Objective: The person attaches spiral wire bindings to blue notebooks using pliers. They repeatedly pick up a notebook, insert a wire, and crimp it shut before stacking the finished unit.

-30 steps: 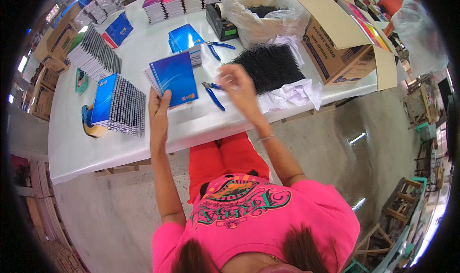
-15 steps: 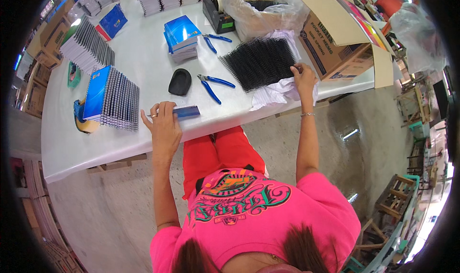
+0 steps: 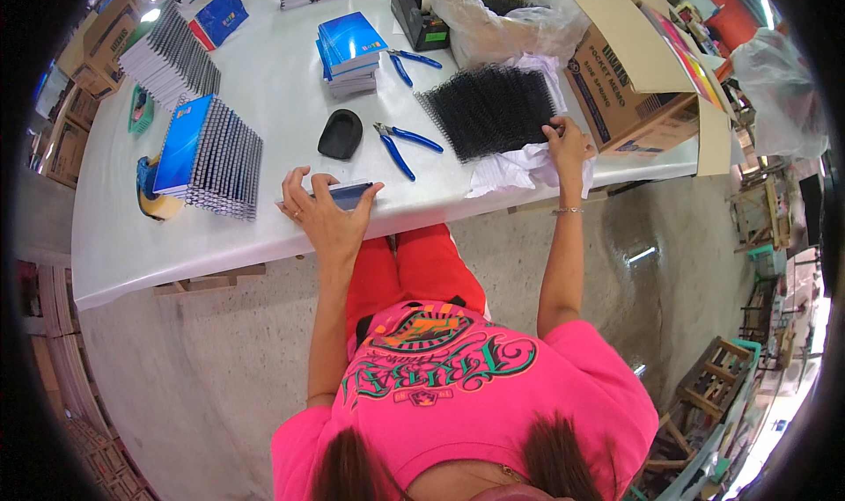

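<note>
My left hand (image 3: 330,215) grips a small blue-covered notepad (image 3: 352,193) at the table's near edge, fingers on its far side and thumb at its right end. My right hand (image 3: 570,145) pinches at the right edge of a heap of black spiral binding coils (image 3: 488,114); the very tips are hard to make out. Crumpled white paper (image 3: 510,171) lies under the coils. Between the hands lie blue-handled cutting pliers (image 3: 407,149) and a black oval pad-like dish (image 3: 341,135).
Spiral-bound blue notebooks (image 3: 211,153) stand stacked at left, with a tape roll (image 3: 160,205) beside them. Behind are loose blue pads (image 3: 350,48), second pliers (image 3: 412,64), a tape dispenser (image 3: 421,17) and a plastic-lined container (image 3: 493,26). An open carton (image 3: 629,96) stands at right.
My left hand has spread its thumb to the notepad's right end, its fingers shifting along the far side. My right hand stays at the coils' edge. The whole view has shifted slightly.
</note>
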The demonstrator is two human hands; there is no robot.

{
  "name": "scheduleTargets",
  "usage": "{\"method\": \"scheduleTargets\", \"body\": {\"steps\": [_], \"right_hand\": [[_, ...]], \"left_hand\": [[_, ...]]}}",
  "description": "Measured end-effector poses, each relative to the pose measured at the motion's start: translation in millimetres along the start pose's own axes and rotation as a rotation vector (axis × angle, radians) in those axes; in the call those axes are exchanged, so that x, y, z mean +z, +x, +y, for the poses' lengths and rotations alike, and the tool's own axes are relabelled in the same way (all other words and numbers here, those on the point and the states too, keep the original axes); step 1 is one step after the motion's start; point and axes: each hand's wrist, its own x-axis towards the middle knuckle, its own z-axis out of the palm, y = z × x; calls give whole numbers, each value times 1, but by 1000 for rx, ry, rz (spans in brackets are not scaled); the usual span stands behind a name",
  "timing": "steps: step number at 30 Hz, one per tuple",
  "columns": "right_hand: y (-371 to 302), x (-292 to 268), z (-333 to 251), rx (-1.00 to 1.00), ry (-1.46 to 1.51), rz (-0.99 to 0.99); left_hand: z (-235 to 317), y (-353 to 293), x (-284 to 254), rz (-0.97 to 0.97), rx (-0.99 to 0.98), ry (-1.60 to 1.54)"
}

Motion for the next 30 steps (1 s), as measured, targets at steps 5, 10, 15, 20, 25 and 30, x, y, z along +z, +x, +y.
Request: {"method": "scheduleTargets", "body": {"steps": [5,10,15,20,25,30], "right_hand": [[3,6,2,41,-50,-22],[4,5,-4,108,-19,-31],[4,6,-9,151,50,154],[1,-34,-39,-127,606,226],[-27,-67,-90,40,1204,-208],[-71,-60,-146,-215,1271,-561]], "left_hand": [[-1,-2,4,37,34,19],[-1,0,2,14,27,26],[-2,0,2,26,39,19],[-4,-1,2,41,38,33],[-13,-3,10,49,28,-44],[-11,-1,7,30,47,-2]]}}
